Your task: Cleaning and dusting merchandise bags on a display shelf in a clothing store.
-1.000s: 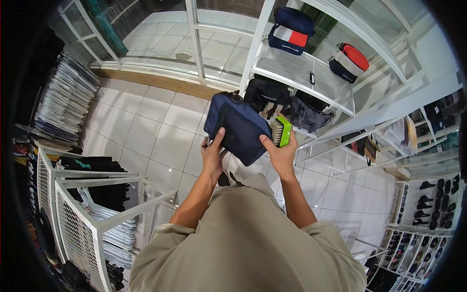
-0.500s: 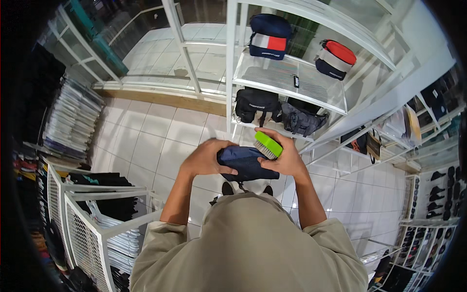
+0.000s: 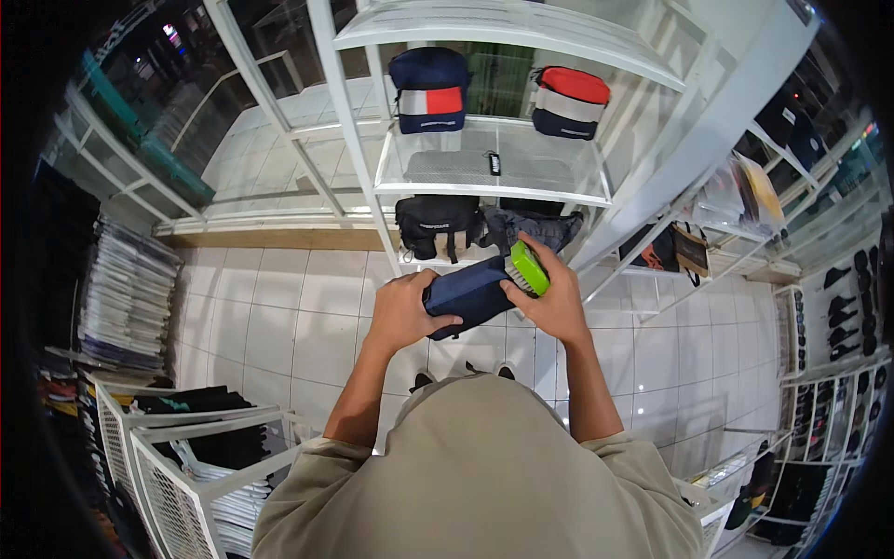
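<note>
A navy blue fabric bag (image 3: 467, 300) is held out in front of my body, above the tiled floor. My left hand (image 3: 407, 309) is closed on the bag's left end, thumb along its near side. In my right hand (image 3: 556, 300) is a scrub brush (image 3: 529, 268) with a bright green back and pale bristles. The fingers wrap the brush's back, and its bristles face left toward the bag's right end. My right thumb lies at that end of the bag; whether the bristles touch the fabric I cannot tell.
Ahead stands a white shelf unit (image 3: 400, 172) holding a navy bag (image 3: 429, 90), a red-topped bag (image 3: 571, 102), a black bag (image 3: 438, 226) and a grey bag (image 3: 531, 228). Stacked plastic-wrapped goods (image 3: 130, 289) are at left. A white mesh rack (image 3: 168, 494) stands near left.
The view has turned, so the shelves appear further left and lower. The bag has tilted, its right end now higher, and the brush has turned more upright in my right hand.
</note>
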`<action>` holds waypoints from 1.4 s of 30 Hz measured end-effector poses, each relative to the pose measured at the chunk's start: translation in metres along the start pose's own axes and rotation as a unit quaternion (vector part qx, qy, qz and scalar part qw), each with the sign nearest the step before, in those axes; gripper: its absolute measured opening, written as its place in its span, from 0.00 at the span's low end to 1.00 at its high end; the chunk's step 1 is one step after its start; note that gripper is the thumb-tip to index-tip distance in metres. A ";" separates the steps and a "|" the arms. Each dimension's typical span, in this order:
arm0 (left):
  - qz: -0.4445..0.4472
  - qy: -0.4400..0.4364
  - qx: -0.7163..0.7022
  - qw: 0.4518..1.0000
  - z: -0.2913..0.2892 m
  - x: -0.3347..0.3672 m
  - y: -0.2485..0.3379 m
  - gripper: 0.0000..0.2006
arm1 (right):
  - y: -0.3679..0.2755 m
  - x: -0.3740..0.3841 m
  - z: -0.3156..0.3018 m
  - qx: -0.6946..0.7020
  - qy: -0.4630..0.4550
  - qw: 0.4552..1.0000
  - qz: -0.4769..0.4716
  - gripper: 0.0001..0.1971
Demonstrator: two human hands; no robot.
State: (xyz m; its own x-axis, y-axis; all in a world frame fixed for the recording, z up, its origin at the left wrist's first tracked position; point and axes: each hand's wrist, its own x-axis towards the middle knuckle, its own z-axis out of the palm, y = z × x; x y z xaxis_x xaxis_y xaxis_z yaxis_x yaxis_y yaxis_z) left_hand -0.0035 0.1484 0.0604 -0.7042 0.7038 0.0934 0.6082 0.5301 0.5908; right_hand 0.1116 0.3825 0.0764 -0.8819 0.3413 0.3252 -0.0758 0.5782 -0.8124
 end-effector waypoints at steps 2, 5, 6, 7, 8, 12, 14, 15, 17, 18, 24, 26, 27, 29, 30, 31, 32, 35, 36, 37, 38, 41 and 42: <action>-0.009 0.063 0.028 0.998 0.010 0.008 0.012 0.30 | -0.003 -0.008 0.001 -0.010 0.046 0.999 -0.027 0.37; 0.017 0.099 0.064 0.993 0.032 0.022 0.025 0.29 | -0.010 -0.016 0.007 -0.049 0.069 0.995 -0.044 0.36; 0.019 0.107 0.082 0.991 0.037 0.026 0.030 0.28 | -0.008 -0.018 0.011 -0.051 0.073 0.995 -0.042 0.36; 0.036 0.114 0.073 0.990 0.042 0.028 0.035 0.27 | -0.005 -0.020 0.014 -0.070 0.066 0.995 -0.031 0.36; 0.040 0.112 0.073 0.990 0.047 0.030 0.038 0.27 | -0.002 -0.020 0.016 -0.089 0.057 0.994 -0.019 0.36; 0.058 0.108 0.090 0.988 0.057 0.034 0.042 0.24 | 0.016 -0.021 0.011 -0.107 0.084 0.991 -0.013 0.35; 0.073 0.101 0.101 0.987 0.061 0.035 0.036 0.24 | 0.020 -0.022 0.011 -0.108 0.088 0.990 -0.022 0.35; 0.076 0.100 0.100 0.987 0.061 0.036 0.035 0.24 | 0.018 -0.023 0.010 -0.102 0.082 0.991 -0.006 0.35; 0.081 0.107 0.101 0.986 0.063 0.036 0.033 0.24 | 0.015 -0.022 0.011 -0.096 0.078 0.992 0.012 0.35; 0.082 0.105 0.100 0.986 0.063 0.035 0.030 0.24 | 0.014 -0.022 0.013 -0.097 0.073 0.993 0.015 0.35; 0.027 0.067 0.100 0.992 0.060 0.021 0.012 0.23 | 0.011 -0.025 0.035 -0.097 0.048 0.994 0.023 0.35; 0.015 0.075 0.096 0.992 0.055 0.015 0.006 0.21 | 0.003 -0.028 0.049 -0.105 0.046 0.993 0.027 0.36; 0.011 0.072 0.097 0.993 0.050 0.012 0.002 0.21 | -0.005 -0.031 0.060 -0.122 0.050 0.991 0.004 0.36; 0.067 0.100 0.118 0.986 0.039 0.007 -0.008 0.20 | -0.016 -0.034 0.082 -0.177 0.055 0.981 -0.063 0.36; 0.063 0.099 0.121 0.986 0.034 0.004 -0.015 0.20 | -0.015 -0.031 0.090 -0.173 0.053 0.982 -0.063 0.36; 0.052 0.111 0.121 0.985 0.029 0.001 -0.022 0.19 | -0.011 -0.024 0.094 -0.211 0.108 0.970 -0.056 0.36; 0.041 0.123 0.122 0.984 0.023 -0.002 -0.029 0.19 | -0.007 -0.018 0.098 -0.248 0.162 0.954 -0.049 0.36; 0.021 0.088 0.139 0.986 0.009 -0.011 -0.045 0.20 | 0.004 -0.010 0.100 -0.256 0.181 0.949 0.030 0.36; 0.006 0.070 0.140 0.988 0.007 -0.013 -0.050 0.20 | -0.005 -0.013 0.110 -0.257 0.182 0.949 0.031 0.36; 0.005 0.067 0.138 0.988 0.006 -0.017 -0.054 0.20 | -0.023 -0.022 0.124 -0.240 0.149 0.959 -0.037 0.35; 0.018 0.075 0.147 0.986 0.005 -0.020 -0.058 0.20 | -0.040 -0.031 0.135 -0.221 0.115 0.963 -0.104 0.33; 0.026 0.074 0.153 0.985 0.002 -0.030 -0.068 0.19 | -0.036 -0.042 0.154 -0.220 0.118 0.967 -0.046 0.32; 0.015 0.068 0.150 0.986 0.003 -0.033 -0.072 0.19 | -0.031 -0.040 0.157 -0.240 0.183 0.953 0.012 0.32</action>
State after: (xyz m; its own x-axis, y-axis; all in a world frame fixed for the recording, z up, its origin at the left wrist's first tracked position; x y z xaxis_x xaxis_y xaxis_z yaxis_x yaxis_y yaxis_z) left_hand -0.0232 0.0886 0.0127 -0.7149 0.6618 0.2257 0.6958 0.6413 0.3236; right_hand 0.0760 0.2346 0.0128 -0.6531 0.5427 0.5280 0.2409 0.8100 -0.5346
